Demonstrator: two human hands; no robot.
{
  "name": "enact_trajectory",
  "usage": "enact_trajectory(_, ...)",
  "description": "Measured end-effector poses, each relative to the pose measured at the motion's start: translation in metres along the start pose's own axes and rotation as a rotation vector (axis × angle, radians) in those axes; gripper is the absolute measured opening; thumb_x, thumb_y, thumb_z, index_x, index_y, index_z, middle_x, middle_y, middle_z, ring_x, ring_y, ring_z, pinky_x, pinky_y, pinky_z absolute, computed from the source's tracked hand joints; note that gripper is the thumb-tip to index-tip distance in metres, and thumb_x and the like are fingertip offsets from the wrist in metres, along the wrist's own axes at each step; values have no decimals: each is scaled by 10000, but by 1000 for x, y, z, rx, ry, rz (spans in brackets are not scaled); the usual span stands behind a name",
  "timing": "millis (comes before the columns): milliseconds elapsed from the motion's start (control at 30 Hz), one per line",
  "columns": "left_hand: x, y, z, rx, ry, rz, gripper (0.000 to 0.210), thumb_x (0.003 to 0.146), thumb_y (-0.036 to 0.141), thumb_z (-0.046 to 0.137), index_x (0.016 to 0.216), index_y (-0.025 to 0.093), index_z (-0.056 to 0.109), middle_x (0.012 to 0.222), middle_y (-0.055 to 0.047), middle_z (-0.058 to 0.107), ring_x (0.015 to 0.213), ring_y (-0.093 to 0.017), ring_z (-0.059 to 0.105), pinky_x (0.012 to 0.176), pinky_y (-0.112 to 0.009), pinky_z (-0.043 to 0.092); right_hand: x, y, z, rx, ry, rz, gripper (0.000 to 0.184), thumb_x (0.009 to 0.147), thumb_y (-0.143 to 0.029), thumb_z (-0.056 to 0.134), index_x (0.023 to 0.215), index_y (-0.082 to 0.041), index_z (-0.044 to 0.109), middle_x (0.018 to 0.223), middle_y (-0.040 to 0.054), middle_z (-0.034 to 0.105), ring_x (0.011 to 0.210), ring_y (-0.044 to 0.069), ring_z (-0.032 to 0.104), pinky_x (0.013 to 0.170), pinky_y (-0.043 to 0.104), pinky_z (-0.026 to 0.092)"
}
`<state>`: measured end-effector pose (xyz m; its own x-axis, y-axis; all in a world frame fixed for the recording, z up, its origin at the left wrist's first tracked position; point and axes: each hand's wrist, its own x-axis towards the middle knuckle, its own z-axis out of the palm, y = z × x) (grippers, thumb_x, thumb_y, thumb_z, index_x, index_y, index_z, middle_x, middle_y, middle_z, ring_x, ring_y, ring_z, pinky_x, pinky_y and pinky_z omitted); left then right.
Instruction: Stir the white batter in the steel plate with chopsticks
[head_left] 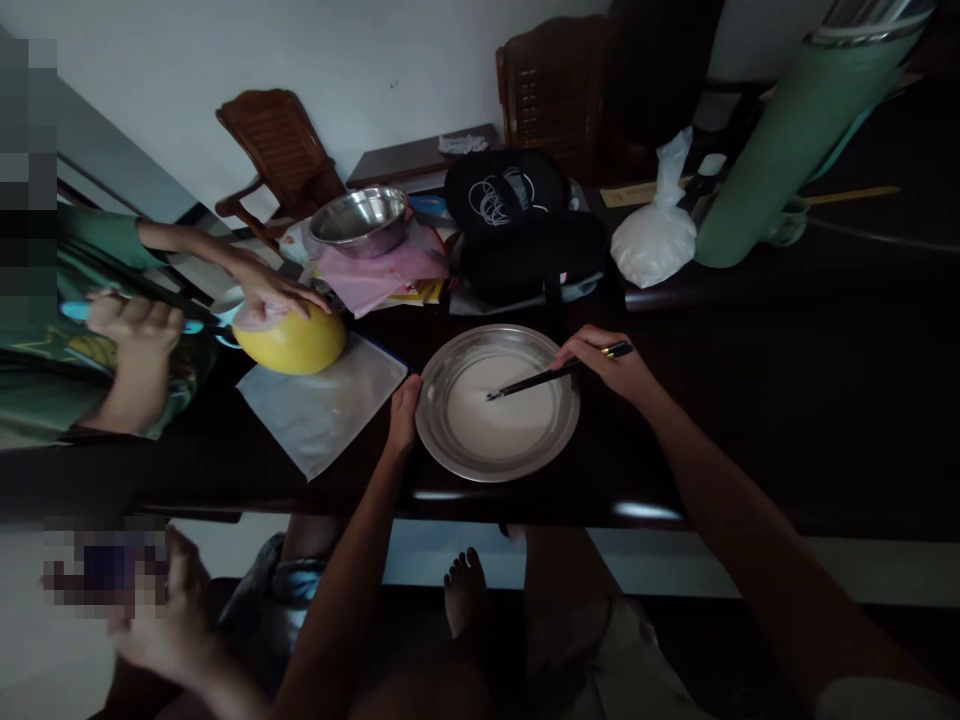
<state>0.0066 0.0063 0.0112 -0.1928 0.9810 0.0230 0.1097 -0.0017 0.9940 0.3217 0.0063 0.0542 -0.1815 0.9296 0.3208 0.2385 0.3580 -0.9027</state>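
In the head view, a wide metal bowl (pixel 442 455) stands on the dark table in front of me, with white liquid (pixel 502 425) in it. My left hand (pixel 405 412) grips the bowl's rim on the left side; part of its fingers is hidden. Over the right rim, my right hand (pixel 600 358) is closed around black chopsticks (pixel 536 380). Their tips slant down to the left and dip into the liquid near the middle.
At left, a co-worker holds a yellow melon (pixel 296 342) and a blue-handled tool (pixel 75 311). A translucent pouch (pixel 322 420) lies left of the bowl. Behind are a steel bowl (pixel 360 222), black case (pixel 525 250), bag of white powder (pixel 654 245) and tall green flask (pixel 795 140).
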Motion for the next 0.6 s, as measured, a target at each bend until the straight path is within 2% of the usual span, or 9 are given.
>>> enact_trajectory(100,0,0,1,6,6,5,462,817,520,615,557,189,424,575,19,377,562,-121,350,520,-244,330,-1,2,-4,115,55,55,388,891,-525,546,716,-213,697,678,32,736,671,176,682,705,317,520)
enact_trajectory(200,-1,1,0,12,10,32,463,829,500,611,548,185,422,571,21,377,566,-118,347,526,-236,339,-2,2,-1,176,-59,68,430,881,-563,539,697,-205,690,655,34,730,639,176,684,663,307,520)
enact_trajectory(300,-1,2,0,16,6,9,454,853,484,597,552,182,438,571,21,387,557,-116,355,531,-238,349,-2,2,3,96,-140,31,406,892,-538,534,743,-213,724,740,33,752,758,185,697,750,313,522)
enact_trajectory(367,-1,3,0,17,0,1,452,866,474,588,556,183,437,570,22,390,556,-118,362,537,-237,359,-2,3,2,60,-87,23,379,895,-520,539,768,-220,733,776,30,758,797,186,695,778,317,519)
enact_trajectory(467,-1,2,1,32,5,20,458,866,475,588,552,181,432,568,22,391,564,-119,363,540,-232,361,-1,5,-3,131,21,62,394,880,-538,553,731,-208,708,688,33,741,686,181,689,695,314,524)
enact_trajectory(533,-1,2,1,31,14,25,453,858,478,593,554,182,435,575,21,392,567,-119,362,537,-232,355,-1,6,-3,189,9,85,418,872,-557,554,702,-200,690,628,33,723,618,177,678,645,308,520)
enact_trajectory(600,-1,2,1,18,15,18,444,855,472,592,559,183,432,580,21,386,563,-117,357,534,-234,347,-2,7,-1,191,-70,85,415,879,-551,547,715,-201,698,653,35,733,644,177,687,662,308,524)
